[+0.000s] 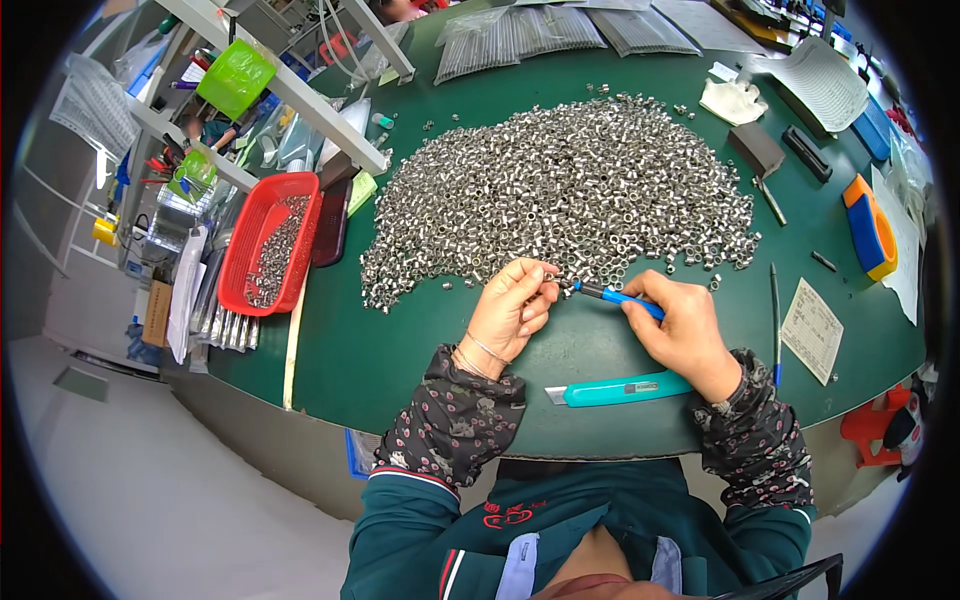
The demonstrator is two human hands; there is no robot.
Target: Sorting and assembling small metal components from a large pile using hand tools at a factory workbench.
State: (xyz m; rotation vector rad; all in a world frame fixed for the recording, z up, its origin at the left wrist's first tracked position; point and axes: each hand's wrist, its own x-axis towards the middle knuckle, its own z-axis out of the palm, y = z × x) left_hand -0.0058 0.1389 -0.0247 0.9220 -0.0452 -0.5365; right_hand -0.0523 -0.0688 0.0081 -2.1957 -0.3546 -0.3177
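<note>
A large heap of small shiny metal rings (560, 180) covers the middle of the green table. At the heap's near edge, the thumb and fingers of my left hand (505, 312) pinch what looks like one small metal ring (551, 279), partly hidden by the fingertips. My right hand (682, 325) is closed around a slim blue-handled tool (640, 303), held like a pen. Its dark front end points left toward the pinched ring; whether the two touch, I cannot tell. Just below my right hand lies a teal utility knife (620, 389), its blade out to the left.
A red plastic basket (232, 255) with metal rings stands at the left edge. To the right are a blue and orange tape dispenser (870, 228), a brown block (757, 150), a white glove (733, 101), a paper slip (812, 330) and a thin pen (776, 325).
</note>
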